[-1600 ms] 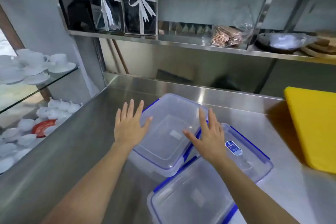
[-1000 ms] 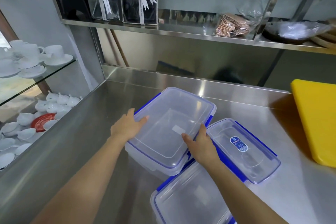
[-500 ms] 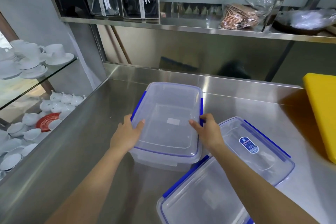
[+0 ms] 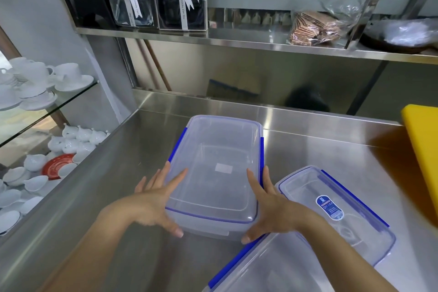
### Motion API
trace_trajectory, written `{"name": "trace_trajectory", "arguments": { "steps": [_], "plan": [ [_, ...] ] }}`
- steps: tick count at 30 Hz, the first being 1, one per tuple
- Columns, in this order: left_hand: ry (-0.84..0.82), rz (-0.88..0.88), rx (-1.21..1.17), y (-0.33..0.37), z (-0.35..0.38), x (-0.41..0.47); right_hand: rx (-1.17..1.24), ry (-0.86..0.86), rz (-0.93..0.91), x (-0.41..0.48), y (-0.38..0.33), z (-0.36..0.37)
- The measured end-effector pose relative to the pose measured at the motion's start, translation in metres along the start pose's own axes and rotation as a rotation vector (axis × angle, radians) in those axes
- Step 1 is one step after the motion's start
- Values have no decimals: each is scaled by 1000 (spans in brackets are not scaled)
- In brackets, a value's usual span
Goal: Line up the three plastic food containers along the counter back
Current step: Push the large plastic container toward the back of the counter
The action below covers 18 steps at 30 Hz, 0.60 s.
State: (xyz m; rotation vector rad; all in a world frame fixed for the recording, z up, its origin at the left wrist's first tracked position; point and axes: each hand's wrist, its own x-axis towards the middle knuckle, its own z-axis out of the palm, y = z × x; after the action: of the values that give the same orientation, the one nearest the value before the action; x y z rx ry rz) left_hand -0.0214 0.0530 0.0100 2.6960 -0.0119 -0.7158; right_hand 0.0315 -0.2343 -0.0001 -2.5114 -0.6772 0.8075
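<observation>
Squared up since the earlier frames, the first container point(image 4: 219, 170) has been turned from a diagonal lie to point lengthwise at the counter back, and it has been slid toward the rear. Its far end now lies near the raised back edge of the counter point(image 4: 320, 149), though a strip of bare steel shows between them.

The left hand point(image 4: 151, 204) is spread flat against the near left corner of this container, fingers extended and thumb under the near edge. The right hand point(image 4: 267, 206) presses the near right corner in like manner. Neither hand is closed round anything; both push with open palms.

The second container point(image 4: 336, 216), bearing a blue label, lies at an angle just to the right, well short of the back. The third container point(image 4: 272, 265) sits at the near edge of view, partly out of frame, its corner close under the right wrist.

Assessment: one container of three is nearly placed; it appears to need a final push to the back edge. The other two are unaligned and untouched. The yellow board point(image 4: 424, 149) at the right may limit room for the row.
</observation>
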Motion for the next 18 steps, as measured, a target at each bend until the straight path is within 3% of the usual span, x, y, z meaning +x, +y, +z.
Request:
{"name": "trace_trajectory", "arguments": {
  "steps": [3, 10, 18],
  "plan": [
    [121, 24, -46, -4, -1, 11, 24, 42, -46, 13, 5, -4],
    [200, 60, -134, -5, -29, 50, -19, 90, -39, 55, 19, -39],
    [187, 10, -115, -7, -42, 76, -111, 160, -22, 83, 25, -47]
  ]
}}
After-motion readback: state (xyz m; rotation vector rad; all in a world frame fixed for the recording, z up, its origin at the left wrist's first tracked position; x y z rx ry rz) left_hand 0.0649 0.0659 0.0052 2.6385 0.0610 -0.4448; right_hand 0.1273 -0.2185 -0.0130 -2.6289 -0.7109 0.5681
